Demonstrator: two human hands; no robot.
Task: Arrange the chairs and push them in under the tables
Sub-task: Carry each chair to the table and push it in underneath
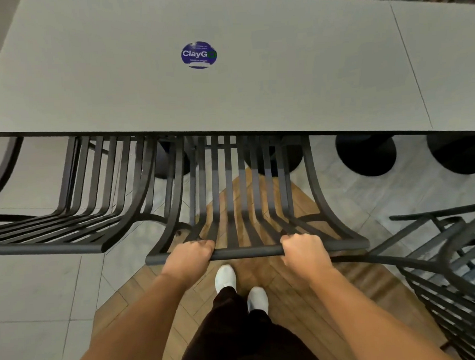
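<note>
Head view, looking down over a long grey table (118,89) whose near edge crosses the frame; a second table (449,61) butts against it on the right. A round blue sticker (198,55) marked "ClayGo" lies near the middle of the top. Under the near edge stand black round table bases (366,153). Three dark slatted metal chairs sit on the near side. The middle chair (242,196) faces the table, the front of its seat already beneath the edge and its back toward the person. A left chair (77,214) stands just beside it, likewise partly under. A right chair (452,265) stands turned at an angle, clear of the table. The left hand (192,254) and right hand (304,249) each grip the top rail of the middle chair's back, fingers curled over it, well apart on either side of centre. White shoes (225,278) stand just behind the chair. Step in hand, as judged: pushing the middle chair in. The next move calls for an even forward push from both hands, keeping the chair square between its neighbour and the bases; the angled right chair remains to be straightened.
</note>
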